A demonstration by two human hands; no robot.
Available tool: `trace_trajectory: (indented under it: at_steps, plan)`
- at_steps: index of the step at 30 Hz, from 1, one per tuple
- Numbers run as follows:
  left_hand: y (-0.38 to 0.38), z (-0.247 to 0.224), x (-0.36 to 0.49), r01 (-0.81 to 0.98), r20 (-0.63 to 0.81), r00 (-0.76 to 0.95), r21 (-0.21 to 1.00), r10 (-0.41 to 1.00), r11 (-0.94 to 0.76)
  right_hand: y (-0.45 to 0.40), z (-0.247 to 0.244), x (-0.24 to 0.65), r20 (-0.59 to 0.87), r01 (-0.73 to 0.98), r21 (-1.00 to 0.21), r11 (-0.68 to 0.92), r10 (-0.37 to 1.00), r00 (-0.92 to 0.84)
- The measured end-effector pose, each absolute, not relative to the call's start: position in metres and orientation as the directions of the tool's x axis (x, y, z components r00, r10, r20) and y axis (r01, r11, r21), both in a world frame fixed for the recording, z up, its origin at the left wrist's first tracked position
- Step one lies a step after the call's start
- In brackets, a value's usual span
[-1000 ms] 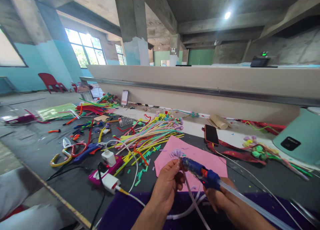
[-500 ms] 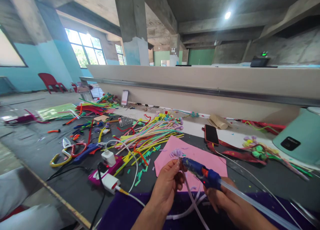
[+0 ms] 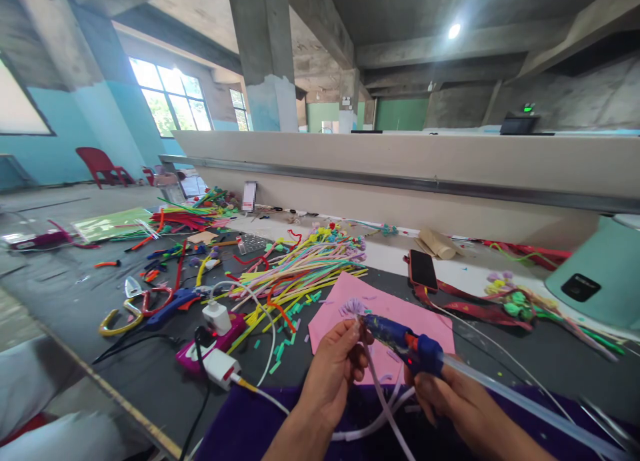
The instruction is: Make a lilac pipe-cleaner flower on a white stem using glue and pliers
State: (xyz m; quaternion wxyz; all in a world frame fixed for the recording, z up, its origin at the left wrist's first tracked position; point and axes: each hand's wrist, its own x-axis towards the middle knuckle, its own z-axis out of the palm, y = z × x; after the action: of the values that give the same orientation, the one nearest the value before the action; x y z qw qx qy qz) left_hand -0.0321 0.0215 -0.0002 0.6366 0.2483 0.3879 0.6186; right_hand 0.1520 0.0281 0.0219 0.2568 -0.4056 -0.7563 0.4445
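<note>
A small purple pipe-cleaner flower (image 3: 353, 305) is pinched by its base in my left hand (image 3: 336, 361), its pale stem hanging down past the fingers. My right hand (image 3: 445, 387) is wrapped around the handle of a blue glue gun (image 3: 395, 337). A long clear glue stick (image 3: 520, 401) sticks out of its back end, and a small red light glows on its body. The nozzle points left and meets the flower just above my left fingertips; whether glue is coming out I cannot make out. Under both hands lies a pink sheet (image 3: 345, 284).
Left of the sheet are a magenta power strip (image 3: 235, 334) with white chargers, scissors (image 3: 133, 307) and a blue-handled tool (image 3: 175, 306). Many pipe-cleaner flowers (image 3: 305, 257) are heaped behind. A phone (image 3: 423, 269) with a red strap and a mint-green appliance (image 3: 600, 281) stand at right.
Almost nothing differs. The glue gun and my right hand have shifted very slightly, while its nozzle stays at the flower held in my left hand.
</note>
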Motion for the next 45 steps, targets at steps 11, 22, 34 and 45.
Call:
trace_trajectory:
  at_steps: [11,22,34,45]
  plan:
    - [0.022,0.001,-0.032,-0.581,-0.192,-0.077,0.806,0.978,0.113,0.030,0.017,0.153,0.035,0.338,-0.899,0.278,0.816,-0.577]
    - [0.022,0.001,-0.032,-0.594,-0.202,-0.053,0.793,0.978,0.132,0.031,0.019,0.154,0.060,0.330,-0.891,0.313,0.800,-0.597]
    - [0.022,0.001,-0.033,-0.591,-0.188,-0.058,0.798,0.980,0.118,0.029,0.027,0.153,0.054,0.314,-0.898,0.307,0.788,-0.613]
    - [0.023,0.004,-0.035,-0.595,-0.218,-0.102,0.795,0.971,0.116,0.047,0.017,0.155,0.104,-0.003,-0.993,0.119,0.852,-0.514]
